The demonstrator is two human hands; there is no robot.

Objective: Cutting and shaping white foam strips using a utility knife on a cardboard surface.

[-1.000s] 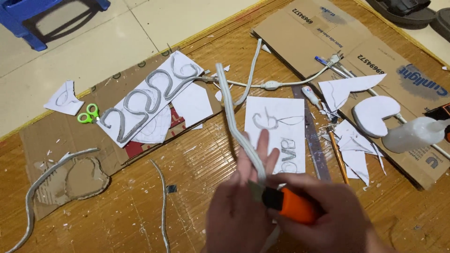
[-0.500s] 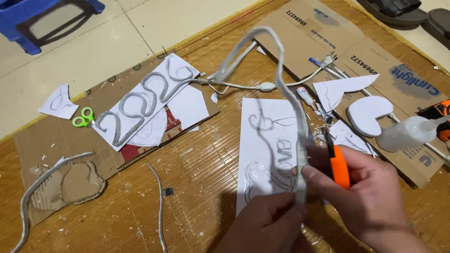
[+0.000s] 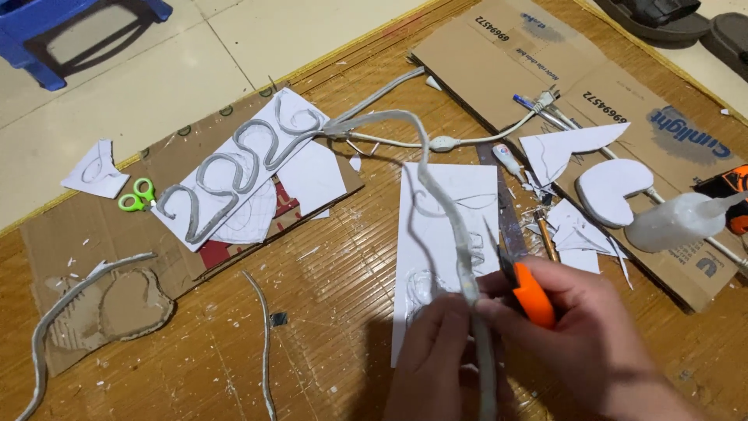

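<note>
The left hand (image 3: 436, 351) pinches a grey flexible tube (image 3: 456, 249) while the right hand (image 3: 580, 331), just beside it, grips an orange utility knife (image 3: 528, 290) over a white paper template (image 3: 436, 234).

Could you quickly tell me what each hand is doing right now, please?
Left hand: closed, pinching the grey flexible strip.
Right hand: closed on the orange utility knife, blade near the strip.

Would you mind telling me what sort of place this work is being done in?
Probably a home floor used as a craft spot: a woven mat over pale tiles, strewn with cardboard, paper scraps and green scissors, with sandals nearby.
</note>
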